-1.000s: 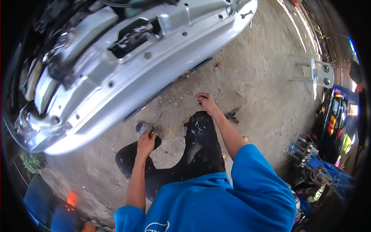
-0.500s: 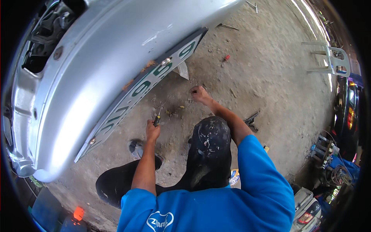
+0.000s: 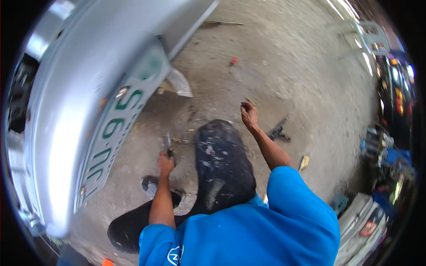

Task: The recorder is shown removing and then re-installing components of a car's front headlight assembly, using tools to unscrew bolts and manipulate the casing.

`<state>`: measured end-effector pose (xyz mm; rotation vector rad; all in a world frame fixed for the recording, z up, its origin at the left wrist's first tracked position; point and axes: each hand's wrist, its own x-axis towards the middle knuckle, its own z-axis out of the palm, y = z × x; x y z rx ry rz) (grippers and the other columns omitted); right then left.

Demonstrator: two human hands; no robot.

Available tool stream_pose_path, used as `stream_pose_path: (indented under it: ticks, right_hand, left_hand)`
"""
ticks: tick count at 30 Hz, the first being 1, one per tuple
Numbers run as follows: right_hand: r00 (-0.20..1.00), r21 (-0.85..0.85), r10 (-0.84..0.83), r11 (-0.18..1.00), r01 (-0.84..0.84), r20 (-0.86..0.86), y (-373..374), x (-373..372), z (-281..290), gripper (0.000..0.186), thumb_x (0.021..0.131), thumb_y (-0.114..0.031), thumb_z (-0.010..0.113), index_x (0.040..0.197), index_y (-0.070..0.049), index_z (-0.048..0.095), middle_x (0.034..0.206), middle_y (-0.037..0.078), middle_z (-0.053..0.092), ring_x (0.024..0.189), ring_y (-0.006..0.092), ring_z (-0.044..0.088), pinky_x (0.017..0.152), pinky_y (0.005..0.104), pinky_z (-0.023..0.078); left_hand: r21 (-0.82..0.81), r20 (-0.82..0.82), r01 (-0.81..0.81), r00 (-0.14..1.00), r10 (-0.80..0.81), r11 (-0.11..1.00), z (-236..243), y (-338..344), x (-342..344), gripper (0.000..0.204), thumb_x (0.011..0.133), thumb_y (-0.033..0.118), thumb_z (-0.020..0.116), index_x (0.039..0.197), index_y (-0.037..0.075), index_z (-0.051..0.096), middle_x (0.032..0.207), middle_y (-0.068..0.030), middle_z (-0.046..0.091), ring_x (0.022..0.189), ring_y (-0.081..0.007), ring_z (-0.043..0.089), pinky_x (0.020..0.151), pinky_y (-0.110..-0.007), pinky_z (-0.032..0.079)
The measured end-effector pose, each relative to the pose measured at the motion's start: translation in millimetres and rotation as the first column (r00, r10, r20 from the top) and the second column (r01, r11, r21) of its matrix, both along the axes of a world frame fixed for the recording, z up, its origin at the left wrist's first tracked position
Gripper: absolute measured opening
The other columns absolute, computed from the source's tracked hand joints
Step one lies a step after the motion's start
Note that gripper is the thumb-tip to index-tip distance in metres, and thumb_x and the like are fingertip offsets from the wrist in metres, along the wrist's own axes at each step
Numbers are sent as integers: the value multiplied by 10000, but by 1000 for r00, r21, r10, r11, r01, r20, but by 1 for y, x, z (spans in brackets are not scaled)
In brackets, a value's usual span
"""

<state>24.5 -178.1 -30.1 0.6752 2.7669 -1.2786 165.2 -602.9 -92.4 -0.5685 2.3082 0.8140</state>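
My left hand (image 3: 166, 163) is closed round the dark handle of a screwdriver (image 3: 168, 142), its shaft pointing away from me over the dirt floor. Motion blurs the tool somewhat. Left of it is the silver car bumper (image 3: 84, 84) with a white licence plate (image 3: 106, 137) bearing green characters. My right hand (image 3: 249, 114) is held over the floor beyond my bent knee, fingers curled; a small yellowish sliver shows by the fingertips, and I cannot tell whether it is held. Under the plate's far end a pale bent flap (image 3: 179, 84) sticks out.
A dark metal part (image 3: 278, 131) lies right of my right forearm. Farther off are a small red piece (image 3: 234, 60) and a thin rod (image 3: 224, 22). A pale plastic chair (image 3: 375, 37) stands far right. Clutter and a removed-looking light-coloured car panel (image 3: 355, 221) sit lower right.
My view has turned and shifted, so the car and floor appear moved. My right hand is now farther right, across the knee from the screwdriver. My left hand still grips the screwdriver.
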Motion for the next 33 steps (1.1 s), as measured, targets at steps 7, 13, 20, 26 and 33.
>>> stream_pose_path:
  ticks: [7,13,20,26,33]
  right_hand:
    - [865,569,-497,731,375,68,154,131,3,311,812,-118,567,1107,-36,622,1118,219,618,1006,345,609,904,410,467]
    - [592,578,-760,618,533,267,156,130,4,823,714,-532,729,1274,3,452,1204,290,521,1159,411,499,987,455,417]
    - [548,579,-744,655,485,382,178,123,-19,1067,576,-545,828,1277,93,340,1231,313,518,1136,424,540,972,428,447]
    - [790,-116,-533,802,586,303,173,175,26,345,742,-199,674,983,25,570,649,43,506,485,135,478,421,306,383]
    - [998,-328,21,944,-38,-56,44,123,283,606,673,-59,630,1251,-32,449,975,56,563,797,117,518,691,267,437]
  left_hand:
    - [151,-306,77,952,-28,986,-33,-53,-10,296,792,87,661,1076,47,586,738,-80,622,646,-170,621,551,-309,499]
    - [173,-116,-7,993,27,985,22,-29,-28,287,763,117,673,1032,42,606,894,-152,660,773,-285,647,737,-372,513]
    - [234,-166,48,986,-9,971,100,19,-64,303,781,177,678,1053,67,604,899,-159,675,846,-293,665,760,-401,513]
    - [182,-304,146,949,-85,972,178,38,-71,295,826,219,642,1083,82,597,871,-123,684,823,-300,662,728,-398,517]
    - [463,-479,227,878,26,857,394,56,-64,339,861,185,628,1181,93,562,1016,-113,648,934,-304,636,830,-419,502]
